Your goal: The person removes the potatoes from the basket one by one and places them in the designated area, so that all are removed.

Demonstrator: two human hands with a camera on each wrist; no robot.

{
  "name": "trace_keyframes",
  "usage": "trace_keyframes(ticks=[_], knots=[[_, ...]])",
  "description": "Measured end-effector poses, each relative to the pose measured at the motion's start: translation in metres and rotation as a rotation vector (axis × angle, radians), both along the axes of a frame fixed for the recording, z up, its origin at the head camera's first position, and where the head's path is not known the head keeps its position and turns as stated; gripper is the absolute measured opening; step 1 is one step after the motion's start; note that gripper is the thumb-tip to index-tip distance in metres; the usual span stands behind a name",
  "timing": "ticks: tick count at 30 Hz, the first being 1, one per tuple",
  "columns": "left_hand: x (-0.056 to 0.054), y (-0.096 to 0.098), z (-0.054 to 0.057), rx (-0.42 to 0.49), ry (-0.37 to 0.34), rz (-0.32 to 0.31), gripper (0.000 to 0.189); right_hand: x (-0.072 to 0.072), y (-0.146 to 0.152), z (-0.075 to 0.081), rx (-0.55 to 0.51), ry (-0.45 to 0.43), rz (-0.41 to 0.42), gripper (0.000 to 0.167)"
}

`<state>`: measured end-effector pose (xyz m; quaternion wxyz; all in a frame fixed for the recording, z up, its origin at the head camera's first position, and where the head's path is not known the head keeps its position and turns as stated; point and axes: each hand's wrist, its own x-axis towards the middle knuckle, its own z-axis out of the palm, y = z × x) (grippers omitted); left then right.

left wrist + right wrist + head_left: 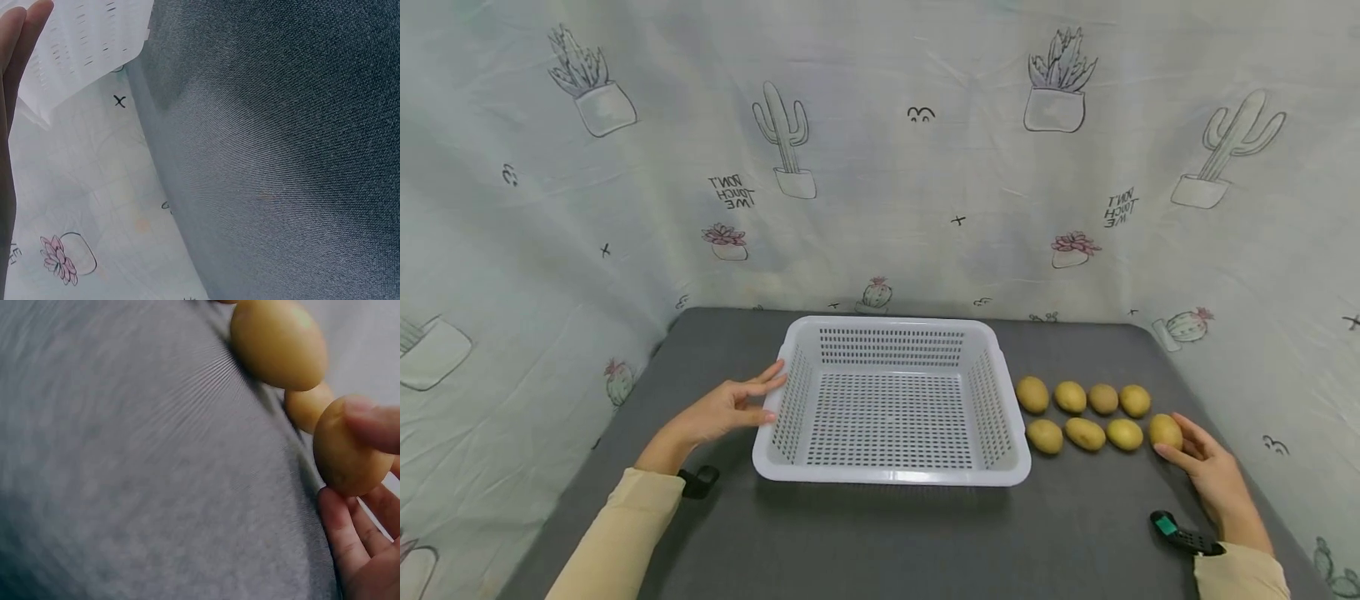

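Observation:
A white perforated plastic basket [891, 477] stands on the grey table. My left hand [726, 412] is at its left rim, fingers fairly straight and the fingertips and thumb right at the edge. In the left wrist view, straight fingers [28, 37] overlap the basket's side [87, 50]. At the right end of the front row of potatoes, my right hand [1210, 471] holds a yellow-brown potato [1165, 431] between thumb and fingers. The right wrist view shows the thumb on top of this potato [347, 453] and fingers [344, 534] below it.
Several other potatoes [1086, 434] lie in two rows between the basket and my right hand. Behind the grey table [880, 542] hangs a pale curtain [880, 167] printed with cacti, which also runs along both sides. Each wrist wears a black band.

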<state>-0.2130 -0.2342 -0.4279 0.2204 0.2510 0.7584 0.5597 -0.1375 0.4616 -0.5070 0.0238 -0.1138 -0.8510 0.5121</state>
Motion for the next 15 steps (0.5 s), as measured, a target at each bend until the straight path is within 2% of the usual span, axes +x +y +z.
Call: trace_keyframes(ticks=[2,8,15], knots=[[0.0,0.0,0.0,-0.01,0.01,0.002,0.069,-0.001,0.0,0.0,0.114,-0.032,0.005,0.081],[0.0,0.0,-0.001,-0.013,0.026,0.001,0.069,-0.006,-0.004,0.008,0.325,-0.063,0.034,0.084],[-0.001,0.0,-0.003,-0.001,0.018,0.0,0.068,-0.011,-0.005,0.012,0.351,-0.095,0.068,0.083]])
